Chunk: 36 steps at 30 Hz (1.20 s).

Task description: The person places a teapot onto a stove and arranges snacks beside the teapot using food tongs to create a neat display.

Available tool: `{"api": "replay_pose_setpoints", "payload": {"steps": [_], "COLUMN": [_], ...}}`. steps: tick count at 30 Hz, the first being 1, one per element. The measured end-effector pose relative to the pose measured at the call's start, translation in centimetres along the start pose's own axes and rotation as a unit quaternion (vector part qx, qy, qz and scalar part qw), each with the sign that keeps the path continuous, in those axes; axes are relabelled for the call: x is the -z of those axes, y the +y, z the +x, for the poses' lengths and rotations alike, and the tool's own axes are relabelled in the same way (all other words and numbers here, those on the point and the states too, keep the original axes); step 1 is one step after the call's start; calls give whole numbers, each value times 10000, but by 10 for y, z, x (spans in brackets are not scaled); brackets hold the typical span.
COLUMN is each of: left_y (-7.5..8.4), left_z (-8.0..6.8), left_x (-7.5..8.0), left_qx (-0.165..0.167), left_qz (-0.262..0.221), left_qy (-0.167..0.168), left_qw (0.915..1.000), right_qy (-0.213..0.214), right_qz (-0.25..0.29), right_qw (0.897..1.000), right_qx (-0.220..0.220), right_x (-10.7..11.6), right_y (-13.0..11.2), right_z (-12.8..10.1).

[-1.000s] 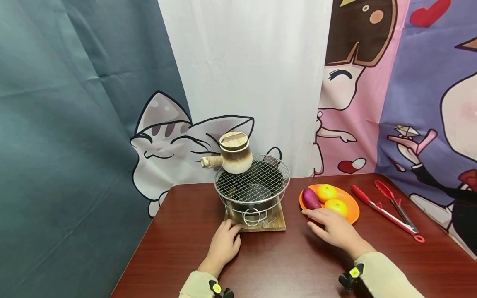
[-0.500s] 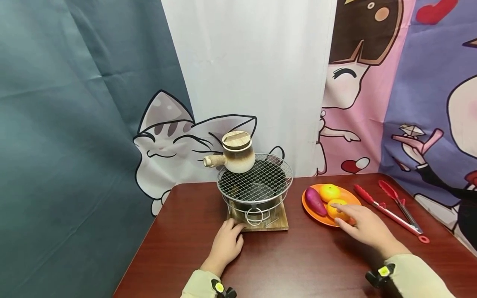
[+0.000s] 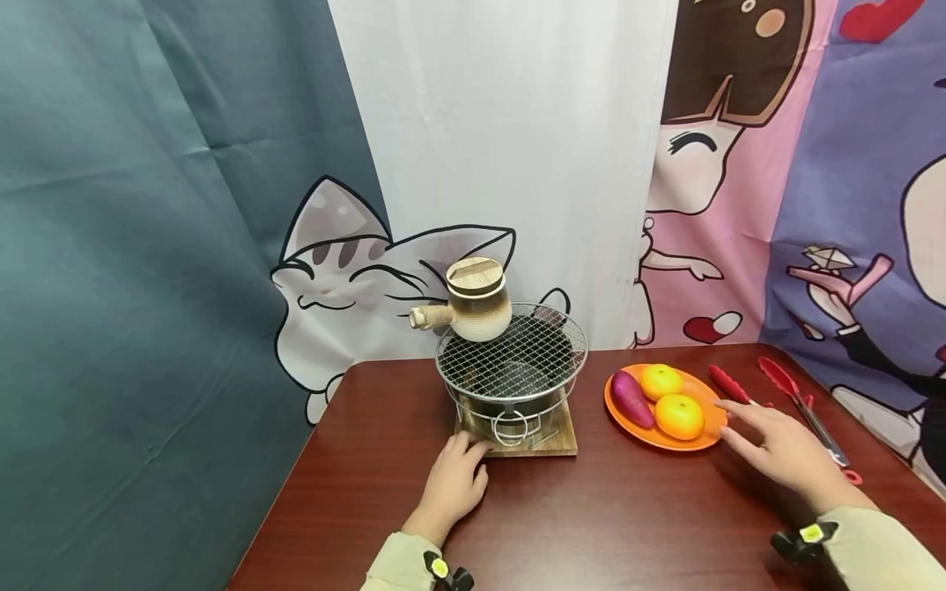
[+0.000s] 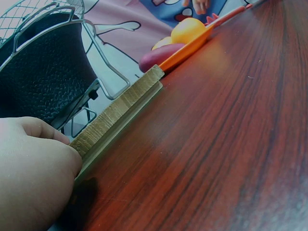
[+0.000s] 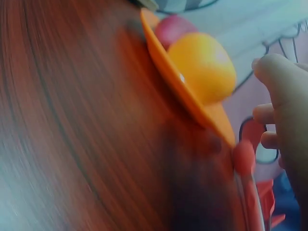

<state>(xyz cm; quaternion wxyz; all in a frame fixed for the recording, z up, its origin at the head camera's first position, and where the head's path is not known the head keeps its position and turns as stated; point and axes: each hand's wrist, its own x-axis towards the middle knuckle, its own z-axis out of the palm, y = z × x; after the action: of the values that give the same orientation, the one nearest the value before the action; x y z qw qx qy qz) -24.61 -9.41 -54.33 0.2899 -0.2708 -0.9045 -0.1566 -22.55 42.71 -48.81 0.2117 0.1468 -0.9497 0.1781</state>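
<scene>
My left hand (image 3: 451, 484) rests at the front left corner of a square wooden board (image 3: 554, 439), its fingers touching the board's edge. On that board stands a small round charcoal grill (image 4: 53, 67) topped by a wire mesh (image 3: 510, 369). My right hand (image 3: 783, 455) hovers at the right rim of an orange plate (image 3: 713, 410), fingers extended and holding nothing. The plate carries two tangerines (image 3: 680, 416) and a purple sweet potato (image 3: 631, 400). Red-and-silver tongs (image 3: 794, 390) lie just beyond the right hand, which partly hides them.
A side-handled clay pot (image 3: 479, 316) with a wooden lid (image 3: 475, 273) sits on the mesh's back left part. Everything stands on a dark red wooden table (image 3: 576, 525). A printed cloth (image 3: 517, 123) hangs behind the table.
My right hand has moved right, from the plate's front across the near tangerine to the plate's right rim, towards the tongs. The left hand stays at the board; the view shifts slightly.
</scene>
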Motion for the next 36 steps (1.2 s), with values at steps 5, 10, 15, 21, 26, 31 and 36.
{"api": "replay_pose_setpoints", "payload": {"steps": [5,10,15,21,26,31,36], "left_y": [-1,-1,-2,-2,-1,-1,-2], "left_z": [0,-1,-1,0,1,0,0], "left_x": [0,0,0,-1,0,-1,-2], "left_qx": [31,48,17,-10,-11,10,18], "left_qz": [-29,-6,8,31,39,41,68], "left_qy": [-54,-28,-49,-99,-130,-172,-154], "left_qw": [10000,10000,10000,9999,9999,9998,9999], "right_qy": [-35,-26,203,236,-65,-221,-308], "right_qz": [-197,-490,-781,-945,-915,-782,-664], "right_qw": [9996,9986,9961,9865,9730,9606,9519], "right_qx": [-175,-219,-355,-1314,-2116,-2658,-2976], "right_x": [4,10,12,12,12,11,8], "right_y": [21,32,37,51,66,76,81], "right_z": [-5,-6,-6,-11,-18,-21,-22]}}
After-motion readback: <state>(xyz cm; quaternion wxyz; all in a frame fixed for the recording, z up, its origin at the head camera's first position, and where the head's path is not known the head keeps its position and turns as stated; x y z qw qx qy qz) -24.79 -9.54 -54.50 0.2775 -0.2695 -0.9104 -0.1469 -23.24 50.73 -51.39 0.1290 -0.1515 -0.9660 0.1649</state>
